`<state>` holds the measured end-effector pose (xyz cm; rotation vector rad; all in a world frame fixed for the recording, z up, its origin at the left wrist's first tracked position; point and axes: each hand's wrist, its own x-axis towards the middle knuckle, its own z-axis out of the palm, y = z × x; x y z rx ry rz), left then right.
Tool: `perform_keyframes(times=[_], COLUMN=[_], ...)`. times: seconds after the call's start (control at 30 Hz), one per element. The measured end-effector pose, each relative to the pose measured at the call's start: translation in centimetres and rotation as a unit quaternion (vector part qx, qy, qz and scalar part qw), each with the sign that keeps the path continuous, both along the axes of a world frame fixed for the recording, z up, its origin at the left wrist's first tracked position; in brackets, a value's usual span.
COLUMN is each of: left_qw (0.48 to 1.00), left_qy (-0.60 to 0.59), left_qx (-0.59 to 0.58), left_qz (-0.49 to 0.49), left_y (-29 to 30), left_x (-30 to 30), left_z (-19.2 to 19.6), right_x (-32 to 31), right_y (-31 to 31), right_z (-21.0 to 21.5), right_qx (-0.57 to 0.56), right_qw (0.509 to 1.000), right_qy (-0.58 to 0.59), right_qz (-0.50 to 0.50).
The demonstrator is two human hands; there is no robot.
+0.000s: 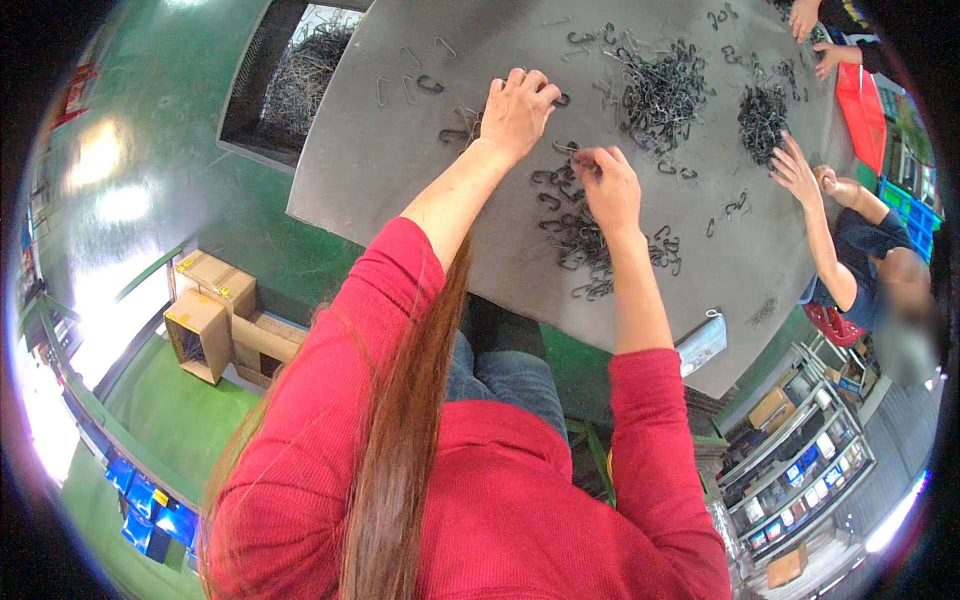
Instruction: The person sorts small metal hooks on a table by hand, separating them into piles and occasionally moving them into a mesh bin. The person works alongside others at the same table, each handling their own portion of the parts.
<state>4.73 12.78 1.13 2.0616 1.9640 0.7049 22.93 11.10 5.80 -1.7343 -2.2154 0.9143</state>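
My left hand (517, 112) is over the grey tabletop, its fingers bent down and closed. A dark hook (562, 99) shows by its fingertips; what lies inside the fingers is hidden. Lower and to the right, my right hand (610, 190) is closed in a pinch, with a small black hook (567, 148) at its fingertips. Below it spreads a loose pile of black plastic hooks (580, 240), reaching under my right wrist. Thin bent wire pieces (408, 90) and a black hook (430, 85) lie left of my left hand.
A larger mixed heap of hooks and wires (665, 95) is mid-table (380, 190). A co-worker's hand (795, 172) touches near another hook pile (763, 120); another person's hands (805, 18) are beyond. A bin of wires (310, 80), a pale pouch (703, 343) and cardboard boxes (215, 280) stand around.
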Motion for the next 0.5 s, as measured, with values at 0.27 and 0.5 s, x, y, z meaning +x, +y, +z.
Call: perform_keyframes(times=[0.27, 0.5], left_qw=[0.997, 0.974], left_qy=[0.025, -0.084], left_qx=[-0.078, -0.008], left_qz=[-0.003, 0.21], left_y=[-6.0, -10.3], left_x=[0.4, -4.0], left_z=[1.3, 2.3], right_x=[-2.1, -9.7], right_y=[2.8, 7.0], right_z=[-2.2, -1.7], right_qx=[0.056, 0.096], right_qw=[0.976, 0.988], right_qy=[-0.188, 0.106], right_qz=[0.092, 0.057])
